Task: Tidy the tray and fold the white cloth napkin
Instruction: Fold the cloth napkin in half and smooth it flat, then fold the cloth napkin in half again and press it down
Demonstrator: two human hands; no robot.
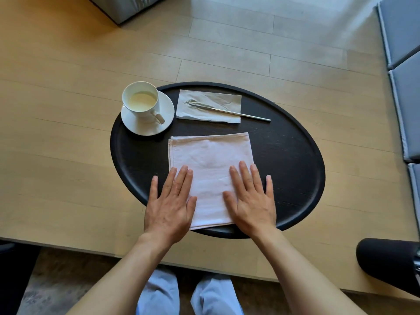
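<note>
Both hands lie flat, palms down, at the near edge of the dark oval tray (295, 155): the left hand (169, 201) covers the near-left corner of the white cloth napkin (210, 162), the right hand (251, 198) its near-right corner. Neither grip is closed on anything; the fingers are spread and pressing, not pinching. The napkin sits folded to a rough square on the tray's near half, hemmed layers visible along its left and far edges. It reads as light, soft and limp, likely to sag or slip apart if lifted by one point, so a further fold is best taken by pinching two adjacent corners through all layers. Farther back stand a white cup (141, 100) of pale liquid on a saucer (147, 112), fragile and spillable, and a thin metal utensil (229, 111) lying across a paper napkin (209, 105). The tray rests on a pale wooden bench (68, 133).
</note>
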